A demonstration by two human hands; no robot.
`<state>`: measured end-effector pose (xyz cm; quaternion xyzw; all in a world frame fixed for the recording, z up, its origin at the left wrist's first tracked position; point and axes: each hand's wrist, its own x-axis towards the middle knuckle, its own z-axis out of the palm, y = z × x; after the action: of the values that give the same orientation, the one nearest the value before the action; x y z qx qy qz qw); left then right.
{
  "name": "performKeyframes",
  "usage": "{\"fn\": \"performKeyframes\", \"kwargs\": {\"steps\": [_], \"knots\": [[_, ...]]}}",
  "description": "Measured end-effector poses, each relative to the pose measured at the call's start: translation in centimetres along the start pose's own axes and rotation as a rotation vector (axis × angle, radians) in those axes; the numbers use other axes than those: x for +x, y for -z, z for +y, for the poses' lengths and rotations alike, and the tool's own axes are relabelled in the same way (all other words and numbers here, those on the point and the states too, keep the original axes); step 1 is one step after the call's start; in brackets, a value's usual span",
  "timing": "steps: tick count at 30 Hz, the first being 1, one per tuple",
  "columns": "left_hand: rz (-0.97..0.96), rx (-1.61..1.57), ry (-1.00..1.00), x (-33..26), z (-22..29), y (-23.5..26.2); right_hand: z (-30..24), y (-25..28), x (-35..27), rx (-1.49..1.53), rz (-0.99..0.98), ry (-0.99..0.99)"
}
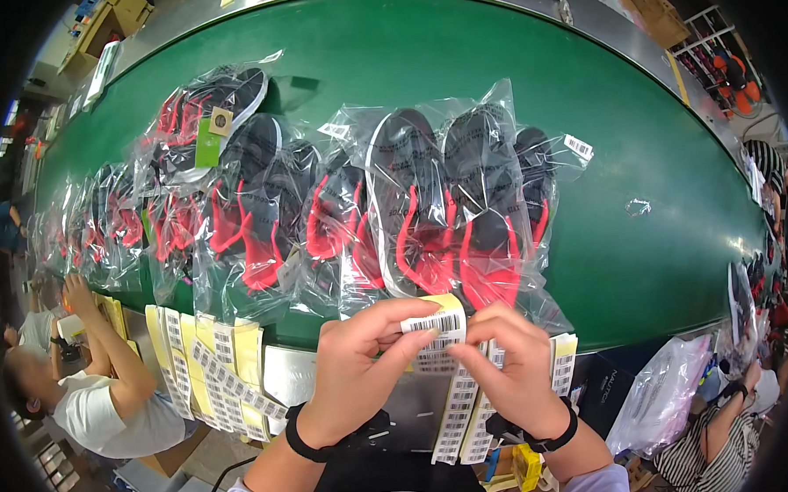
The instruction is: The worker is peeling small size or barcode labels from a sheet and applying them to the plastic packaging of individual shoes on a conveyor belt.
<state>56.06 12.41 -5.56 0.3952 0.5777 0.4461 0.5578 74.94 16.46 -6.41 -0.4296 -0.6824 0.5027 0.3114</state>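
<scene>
My left hand (pixel 354 380) pinches the curled top of a strip of white barcode labels (pixel 441 321) on yellowish backing. At the strip's right edge, the thumb and fingers of my right hand (pixel 515 357) are also closed on it. Below, label strips (pixel 458 410) hang over the table's near edge. Just beyond my fingers lie black flip-flops with red straps (pixel 407 153) in clear plastic bags. One bagged pair (pixel 247 94) at the back left rests on others and carries a green tag (pixel 207 144).
The bags lie in a row on a green table or belt (pixel 640 235) with a metal rim. More label sheets (pixel 228 376) hang at the near left. A person (pixel 110 390) works at left, another in stripes (pixel 710 434) at right. A dark box (pixel 604 391) sits at the near right.
</scene>
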Motion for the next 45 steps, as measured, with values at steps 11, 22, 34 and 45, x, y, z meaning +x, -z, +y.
{"fn": "performKeyframes", "kwargs": {"steps": [11,22,34,45], "knots": [[-0.052,0.265,-0.168,-0.1,0.1,0.8,-0.3,0.4,1.6,0.076,0.037,-0.003],[-0.041,0.233,-0.227,-0.4,-0.9,1.3,0.0,-0.8,1.3,-0.136,0.067,0.235],[-0.014,0.201,-0.159,0.3,-0.7,0.6,0.5,0.3,2.2,-0.328,0.05,0.42],[-0.054,0.196,-0.114,0.8,-1.9,-0.9,1.6,1.5,2.9,-0.217,-0.052,0.422]]}}
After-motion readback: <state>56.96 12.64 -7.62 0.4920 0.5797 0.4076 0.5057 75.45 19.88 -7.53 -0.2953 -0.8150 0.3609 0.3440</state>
